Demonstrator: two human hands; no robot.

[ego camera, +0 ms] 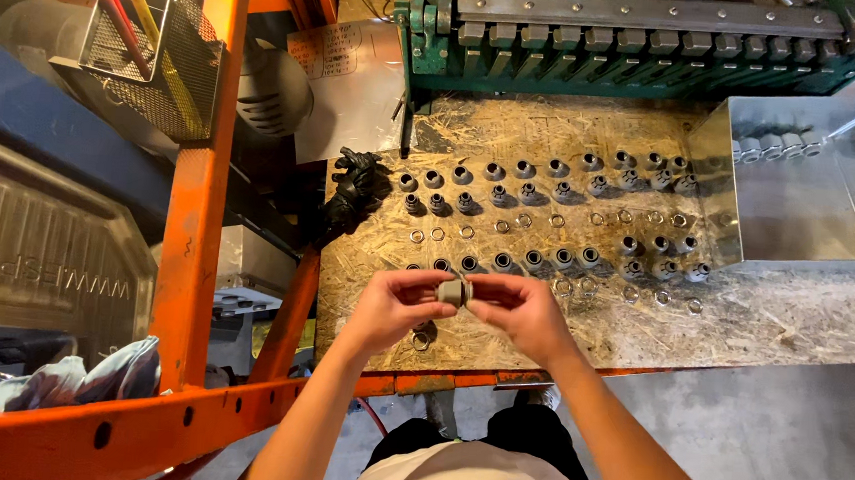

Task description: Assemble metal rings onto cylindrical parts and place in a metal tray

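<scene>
My left hand point(395, 306) and my right hand point(523, 312) meet over the near edge of a chipboard bench top point(763, 319). Between their fingertips they pinch one small grey cylindrical fitting point(454, 292). Beyond the hands, several rows of similar grey fittings point(553, 169) stand on the board, with thin metal rings point(524, 220) laid in rows between them. A few rings point(422, 340) lie just under my left hand.
A bent sheet-metal tray point(811, 207) sits at the right of the board. A green machine with a row of metal blocks point(652, 35) runs along the back. A black glove point(353, 190) lies at the left edge. Orange rack beams point(194, 204) and a mesh basket point(151, 40) stand at the left.
</scene>
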